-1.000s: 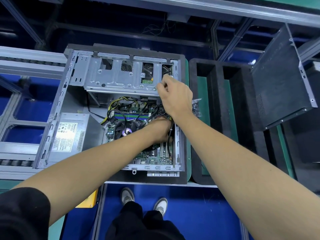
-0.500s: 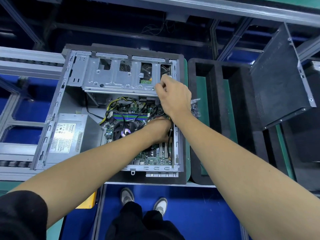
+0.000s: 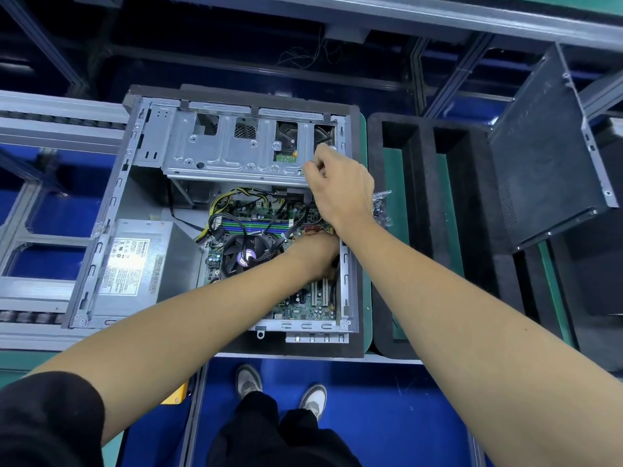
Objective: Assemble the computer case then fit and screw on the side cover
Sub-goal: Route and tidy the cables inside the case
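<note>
The open computer case (image 3: 101, 251) lies on its side on a black foam pad, motherboard (image 3: 303, 308) facing up. My right hand (image 3: 340, 193) sits on the right end of the silver drive cage (image 3: 219, 156), its fingers curled around the cage's edge. My left hand (image 3: 315, 254) reaches down inside the case by the right wall, over the motherboard; its fingertips are hidden. The dark side cover (image 3: 539, 156) leans upright at the right, apart from the case.
A power supply (image 3: 135, 261) fills the case's left side and a CPU fan (image 3: 246, 254) sits beside my left hand. A small bag of screws (image 3: 382, 210) lies right of the case. Black foam trays (image 3: 428, 230) stand between case and cover.
Both hands stay almost where they were; my right hand has edged slightly along the drive cage's right end.
</note>
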